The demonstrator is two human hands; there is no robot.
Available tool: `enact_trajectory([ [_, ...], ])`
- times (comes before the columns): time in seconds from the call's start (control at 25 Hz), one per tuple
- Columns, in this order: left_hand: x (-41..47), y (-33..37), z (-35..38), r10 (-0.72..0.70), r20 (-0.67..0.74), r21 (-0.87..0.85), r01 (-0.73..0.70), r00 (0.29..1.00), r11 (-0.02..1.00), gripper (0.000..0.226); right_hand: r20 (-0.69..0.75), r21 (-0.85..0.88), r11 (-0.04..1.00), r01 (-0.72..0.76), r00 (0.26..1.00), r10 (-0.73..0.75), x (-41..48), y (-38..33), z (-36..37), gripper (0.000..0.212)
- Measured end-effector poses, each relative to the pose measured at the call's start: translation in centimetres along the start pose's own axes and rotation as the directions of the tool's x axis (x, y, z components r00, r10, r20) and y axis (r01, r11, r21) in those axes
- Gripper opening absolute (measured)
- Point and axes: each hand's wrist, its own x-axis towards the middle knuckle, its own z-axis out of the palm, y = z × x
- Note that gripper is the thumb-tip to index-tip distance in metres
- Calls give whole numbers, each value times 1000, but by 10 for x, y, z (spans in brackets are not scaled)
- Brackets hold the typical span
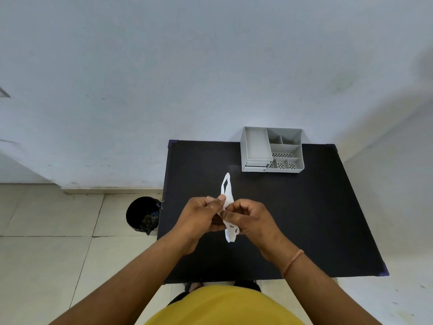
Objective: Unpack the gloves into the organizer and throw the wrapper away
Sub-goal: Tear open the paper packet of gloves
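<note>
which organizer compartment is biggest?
The long left tray of the organizer: one undivided bay running front to back. Those on the right are split into smaller cells, some with perforated floors.

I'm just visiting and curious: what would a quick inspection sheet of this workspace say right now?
Surface: black table, bare apart from the organizer at its far edge.
Job's things: white glove packet held up over the table; grey organizer, visible compartments look empty; whether it is wrapper or glove showing, cannot tell.
Clutter: nothing seen.
Grippers: left hand and right hand both pinch the packet at its middle.
Cables: nothing seen.
Surroundings: black bin with a dark liner stands on the tiled floor left of the table; pale wall behind.
</note>
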Motion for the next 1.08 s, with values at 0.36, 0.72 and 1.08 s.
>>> enact_trajectory([
  [0.36,7,0,-4,141,-263,196,-90,955,976,30,-258,-418,907,-46,964,-70,-9,7,-27,6],
  [0.72,3,-14,14,373,-127,591,-232,919,773,32,4,-310,928,-208,975,220,23,12,15,21],
  [1.08,-2,8,-29,102,-74,24,-100,992,995,42,189,-198,980,-1,981,39,16,23,2,42],
])
